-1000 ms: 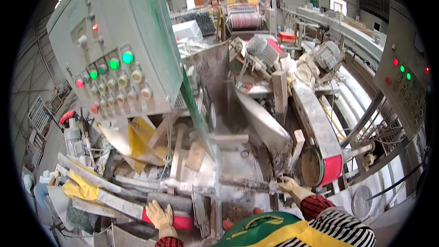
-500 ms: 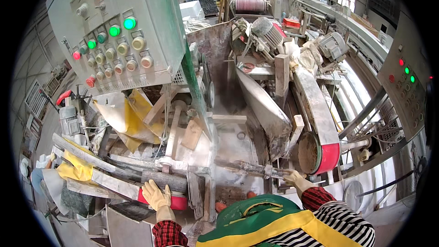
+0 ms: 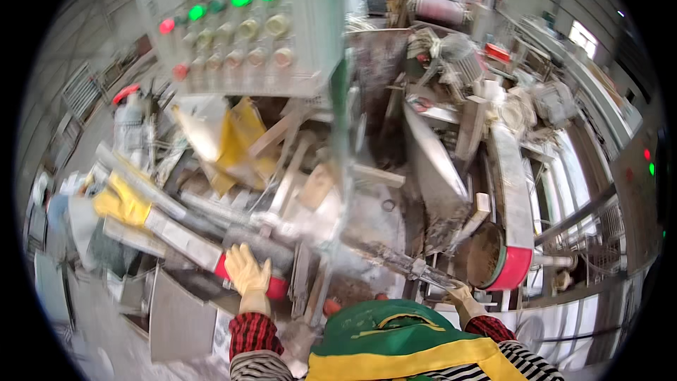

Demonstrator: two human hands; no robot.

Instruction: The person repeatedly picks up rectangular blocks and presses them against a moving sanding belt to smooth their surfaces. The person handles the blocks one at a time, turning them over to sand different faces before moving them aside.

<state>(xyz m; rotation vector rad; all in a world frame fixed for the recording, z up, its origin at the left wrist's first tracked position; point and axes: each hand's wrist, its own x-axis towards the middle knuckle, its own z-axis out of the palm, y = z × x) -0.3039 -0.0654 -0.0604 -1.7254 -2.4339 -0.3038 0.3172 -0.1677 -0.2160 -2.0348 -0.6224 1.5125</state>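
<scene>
My left hand (image 3: pixel 248 276), in a cream work glove, lies with its fingers spread on the red-ended long guard (image 3: pixel 277 288) at lower left. A dark roller (image 3: pixel 254 243) sits just beyond the fingertips. At lower right my right hand (image 3: pixel 465 302), gloved alike, appears closed around the near end of a dirty metal rod (image 3: pixel 416 268) with clamp-like fittings. Motion blur and the small size hide how its fingers sit. Just right of that hand stands a round drum end (image 3: pixel 481 259) under a second guard with a red end (image 3: pixel 511 268).
A control cabinet (image 3: pixel 233 35) with lit green buttons hangs over the left side. Another panel (image 3: pixel 638 176) stands at far right. Yellow sheeting (image 3: pixel 243 142), wood pieces (image 3: pixel 317 187) and a curved metal plate (image 3: pixel 430 144) crowd the middle. Motors (image 3: pixel 462 56) sit beyond.
The whole view has swung and tilted, so the cabinet and machines sit farther right in it, with blur. My left hand stays on the red guard end and my right at the rod.
</scene>
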